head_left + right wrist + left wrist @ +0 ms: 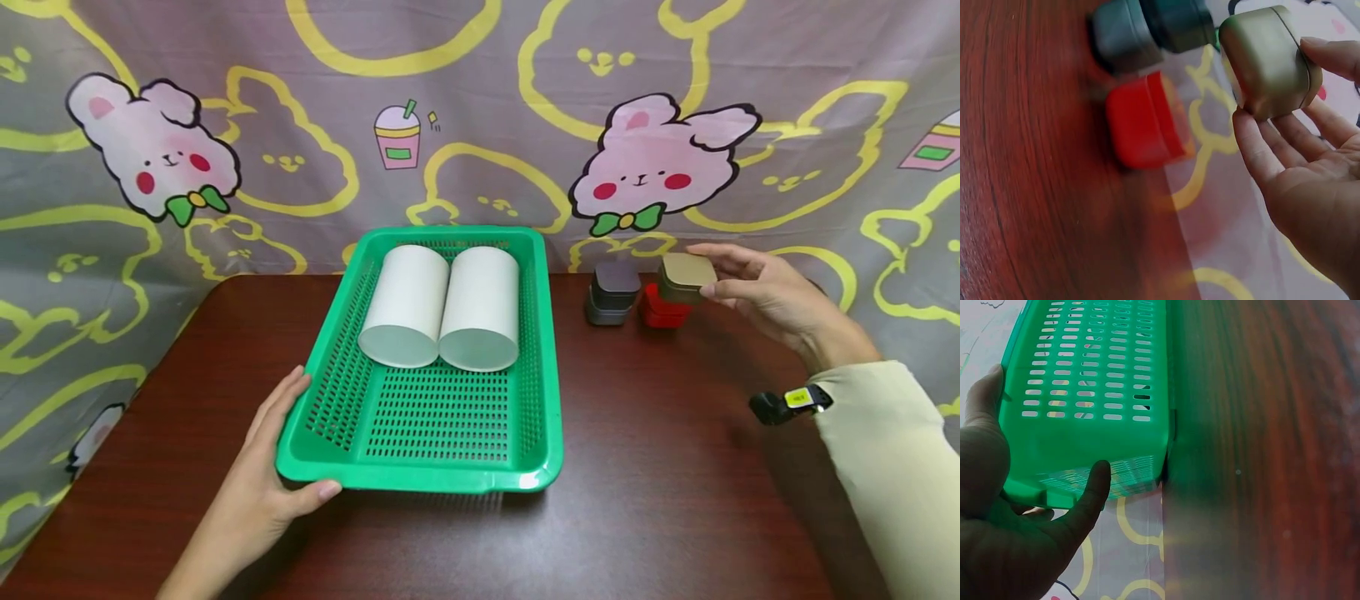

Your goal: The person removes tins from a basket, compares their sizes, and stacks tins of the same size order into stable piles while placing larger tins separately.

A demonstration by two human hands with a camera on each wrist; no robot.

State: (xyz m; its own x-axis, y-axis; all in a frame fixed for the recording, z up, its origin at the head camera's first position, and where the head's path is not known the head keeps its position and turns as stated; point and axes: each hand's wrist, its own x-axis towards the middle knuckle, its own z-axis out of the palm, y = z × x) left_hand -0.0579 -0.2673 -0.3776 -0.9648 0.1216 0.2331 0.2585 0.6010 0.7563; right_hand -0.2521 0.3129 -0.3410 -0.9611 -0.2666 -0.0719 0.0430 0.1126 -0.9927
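Note:
My right hand (776, 300) pinches a small gold lidded tin (687, 277) between thumb and fingers. In the right wrist view the gold tin (1266, 62) is held apart from a red tin (1147, 122), which stands on the table below it. To the left of the red tin are two dark tins (615, 287), one stacked on the other. My left hand (258, 467) grips the near left corner of a green plastic basket (420, 477), thumb at the front rim and fingers along the left side. Two white cylinders (478, 304) lie side by side inside the basket.
The dark reddish wooden table (660, 467) runs back to a patterned cloth (495, 108) hanging behind it. The basket stands at the table's middle, its far end near the cloth. A dark band with a yellow-faced device (798, 400) is on the right wrist.

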